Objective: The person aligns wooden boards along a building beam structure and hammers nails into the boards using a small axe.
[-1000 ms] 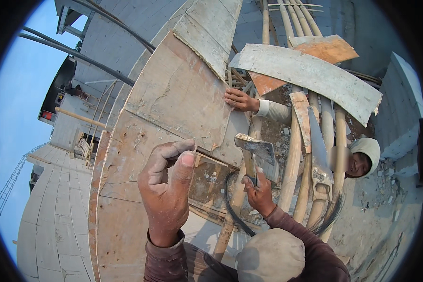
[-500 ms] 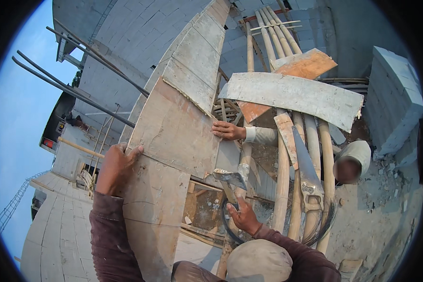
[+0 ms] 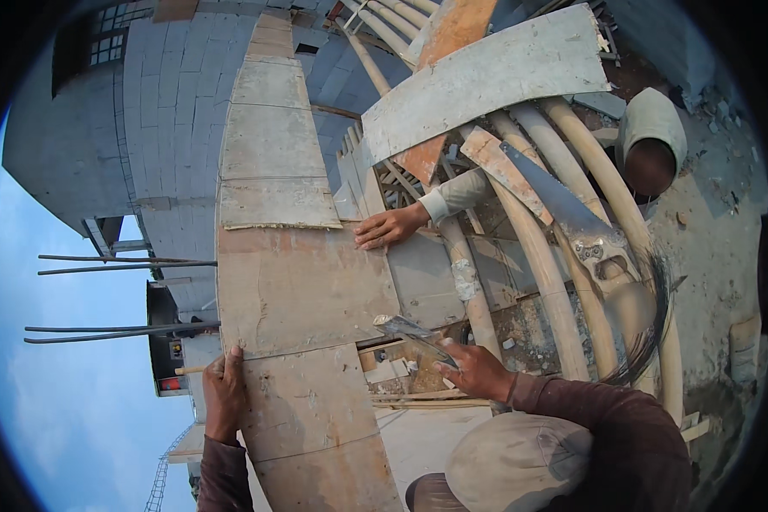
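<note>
My left hand (image 3: pixel 224 394) is closed around the left edge of a dusty plywood board (image 3: pixel 307 286), beside the seam with the lower plywood panel (image 3: pixel 316 410). Its fingertips are hidden behind the edge. To the right, my right hand (image 3: pixel 478 374) grips a hammer (image 3: pixel 414 331), whose broad metal head points left over the board's lower right corner; the handle is mostly hidden. Another person's hand (image 3: pixel 388 229) lies on the board's upper right edge, a pale cuff at its wrist. Further up, a greyish panel (image 3: pixel 273 203) overlaps the board's top edge.
Bamboo poles (image 3: pixel 538 282) run along the right, bearing a hand saw (image 3: pixel 563 200), a curved pale board (image 3: pixel 486 81) and an orange-brown board (image 3: pixel 456 30). The other person's pale head covering (image 3: pixel 653 124) is beyond them. Steel bars (image 3: pixel 119 331) jut out left.
The whole view has turned, so the boards now stand more upright. My right hand and the hammer are tilted further over to the left. My left hand stays on the board's edge.
</note>
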Tool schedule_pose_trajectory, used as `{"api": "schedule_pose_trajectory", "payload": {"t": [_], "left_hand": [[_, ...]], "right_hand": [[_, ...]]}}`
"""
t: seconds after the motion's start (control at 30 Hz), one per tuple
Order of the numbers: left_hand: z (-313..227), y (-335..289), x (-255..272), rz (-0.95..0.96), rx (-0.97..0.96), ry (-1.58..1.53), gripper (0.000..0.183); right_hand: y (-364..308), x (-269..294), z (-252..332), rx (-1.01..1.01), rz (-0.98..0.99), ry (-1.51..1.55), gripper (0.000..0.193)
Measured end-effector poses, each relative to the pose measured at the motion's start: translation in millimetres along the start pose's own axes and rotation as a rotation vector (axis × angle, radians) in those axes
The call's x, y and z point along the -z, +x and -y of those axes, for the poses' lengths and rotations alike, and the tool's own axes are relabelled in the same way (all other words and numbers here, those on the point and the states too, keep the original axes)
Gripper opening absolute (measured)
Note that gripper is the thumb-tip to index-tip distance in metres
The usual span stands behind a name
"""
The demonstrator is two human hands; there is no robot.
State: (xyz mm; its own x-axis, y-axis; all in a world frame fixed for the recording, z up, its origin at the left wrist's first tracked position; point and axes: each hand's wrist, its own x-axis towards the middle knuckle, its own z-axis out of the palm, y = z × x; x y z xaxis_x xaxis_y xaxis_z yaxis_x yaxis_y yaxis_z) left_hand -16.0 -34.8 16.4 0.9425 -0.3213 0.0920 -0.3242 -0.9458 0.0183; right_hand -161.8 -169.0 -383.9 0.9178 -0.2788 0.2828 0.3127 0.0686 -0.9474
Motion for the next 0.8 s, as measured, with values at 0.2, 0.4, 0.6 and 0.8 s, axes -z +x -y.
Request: {"api": "schedule_pose_trajectory", "payload": {"t": [0.2, 0.4, 0.6, 0.8], "left_hand": [[1.7, -1.6, 1.8, -0.003, 0.011, 0.026, 0.053], [1.8, -0.3, 0.4, -0.02, 0.108, -0.011, 0.051], [-0.9, -1.9, -1.6, -0.02, 0.098, -0.059, 0.05], [-2.3, -2.8, -2.6, -0.045, 0.127, -0.042, 0.049]], "right_hand": [[-3.0, -0.9, 0.1, -0.022, -0.001, -0.019, 0.04], [2.2, 4.3, 3.8, -0.069, 0.055, -0.035, 0.038], [22.5, -0.7, 10.8, -0.002, 0.006, -0.042, 0.037], [31.3, -0.4, 26.2, 0.292, -0.189, 0.074, 0.039]]}}
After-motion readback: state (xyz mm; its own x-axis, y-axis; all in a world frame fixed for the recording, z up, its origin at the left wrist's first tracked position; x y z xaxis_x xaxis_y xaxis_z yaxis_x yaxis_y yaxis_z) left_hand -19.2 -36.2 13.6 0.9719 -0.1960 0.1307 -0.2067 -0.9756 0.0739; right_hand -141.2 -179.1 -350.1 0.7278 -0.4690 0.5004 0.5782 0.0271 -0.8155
